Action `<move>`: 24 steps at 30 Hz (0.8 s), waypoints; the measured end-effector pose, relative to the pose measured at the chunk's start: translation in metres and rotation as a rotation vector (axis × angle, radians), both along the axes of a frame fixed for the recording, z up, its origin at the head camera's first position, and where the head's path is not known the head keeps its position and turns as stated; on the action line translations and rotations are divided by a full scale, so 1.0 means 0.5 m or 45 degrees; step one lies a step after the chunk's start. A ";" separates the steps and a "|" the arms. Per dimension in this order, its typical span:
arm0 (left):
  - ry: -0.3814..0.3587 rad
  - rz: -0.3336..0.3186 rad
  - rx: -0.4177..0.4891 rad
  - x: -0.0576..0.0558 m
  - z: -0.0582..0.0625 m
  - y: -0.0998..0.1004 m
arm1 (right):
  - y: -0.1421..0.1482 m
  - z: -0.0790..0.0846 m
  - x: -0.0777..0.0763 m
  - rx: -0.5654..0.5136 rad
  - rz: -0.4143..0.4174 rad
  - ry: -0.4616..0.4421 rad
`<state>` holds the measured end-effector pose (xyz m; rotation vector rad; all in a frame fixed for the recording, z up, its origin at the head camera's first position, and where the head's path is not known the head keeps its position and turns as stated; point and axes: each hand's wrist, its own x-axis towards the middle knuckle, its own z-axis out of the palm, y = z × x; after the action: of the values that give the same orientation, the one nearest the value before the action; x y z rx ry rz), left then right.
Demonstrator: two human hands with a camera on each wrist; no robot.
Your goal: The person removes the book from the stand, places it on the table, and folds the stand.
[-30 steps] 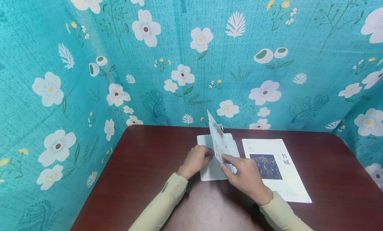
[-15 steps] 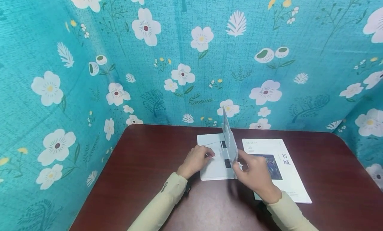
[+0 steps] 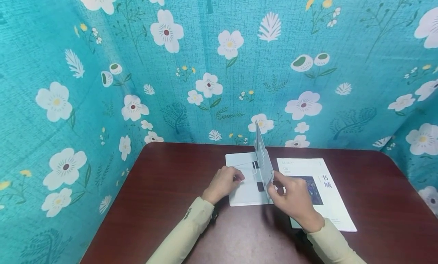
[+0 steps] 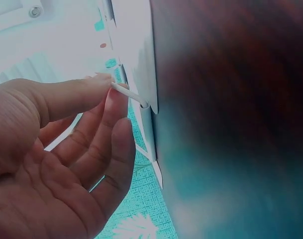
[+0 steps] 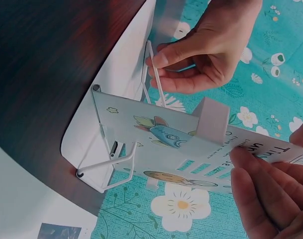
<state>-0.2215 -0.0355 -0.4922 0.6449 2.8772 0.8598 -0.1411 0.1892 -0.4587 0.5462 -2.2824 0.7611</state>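
1 white folding bookstand point(image 3: 244, 195), panel point(image 3: 262, 161) near upright, on the wood surface point(image 3: 171, 173), lower centre of the head view; left hand point(image 3: 223, 183), grip pinching 1 wire rod point(image 4: 129, 93); right hand point(image 3: 294, 198), grip pinching the panel.

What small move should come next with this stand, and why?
Probably the left hand should ease the white wire toward the panel to try bracing it, while the right hand steadies it. The left hand already pinches the wire, and the panel stands up from the base, its near edge gripped by the right hand.
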 end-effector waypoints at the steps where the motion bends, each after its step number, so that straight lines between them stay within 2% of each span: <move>1: 0.003 -0.002 -0.004 0.000 -0.001 0.000 | 0.000 0.000 0.000 -0.001 0.001 0.001; 13: 0.017 -0.013 -0.057 0.007 0.004 -0.005 | -0.001 0.001 0.001 -0.005 0.005 -0.015; 24: -0.029 -0.055 -0.103 0.003 -0.002 -0.007 | -0.003 -0.001 0.001 0.000 0.004 -0.035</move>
<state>-0.2199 -0.0390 -0.4931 0.6812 2.8497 0.7365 -0.1407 0.1877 -0.4593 0.5428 -2.3076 0.7747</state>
